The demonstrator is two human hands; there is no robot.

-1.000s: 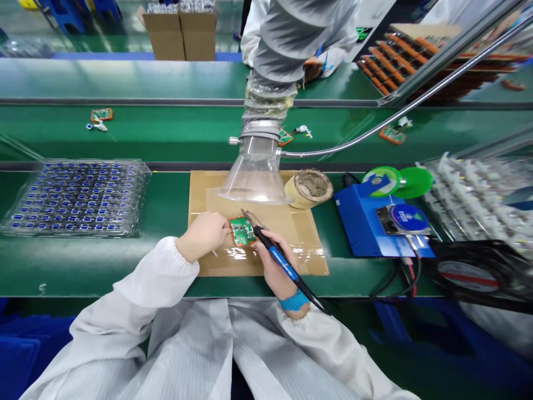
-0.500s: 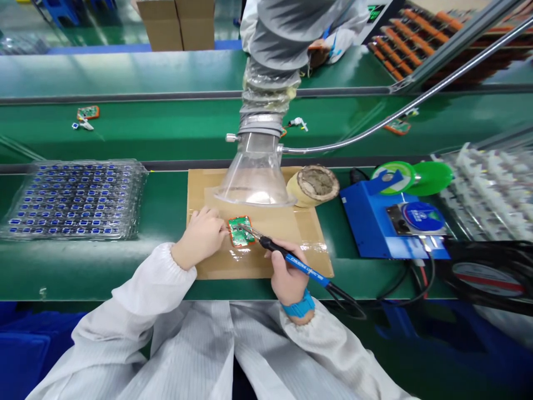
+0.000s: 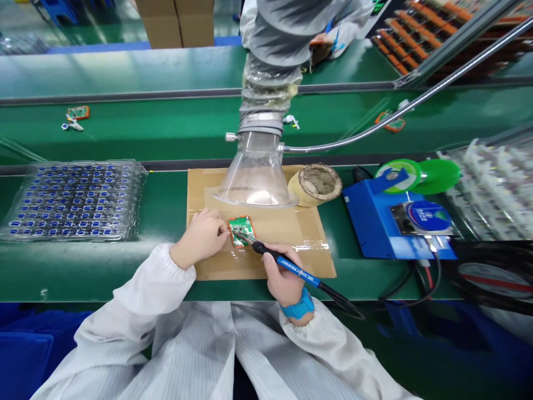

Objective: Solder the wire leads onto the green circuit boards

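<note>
A green circuit board (image 3: 244, 229) with an orange rim lies on the taped cardboard sheet (image 3: 291, 244). My right hand (image 3: 285, 278) is closed round a blue and black soldering iron (image 3: 287, 263). Its metal tip reaches over the left part of the board. At the board's left edge, my left hand (image 3: 207, 233) is closed in a pinch. Something thin and dark seems to run from those fingertips to the board, too small to name.
A clear fume hood (image 3: 256, 172) hangs above the board. Behind and right are a round pot (image 3: 318, 183) and a blue soldering feeder (image 3: 370, 222) with a green reel. Stacked trays (image 3: 75, 200) stand left. A conveyor (image 3: 166, 128) carries boards; another person's hand (image 3: 320, 47) is beyond.
The iron's tip has shifted slightly left and down across the board, with my right hand following. Boards on the conveyor have moved left. My left hand stays at the board's edge.
</note>
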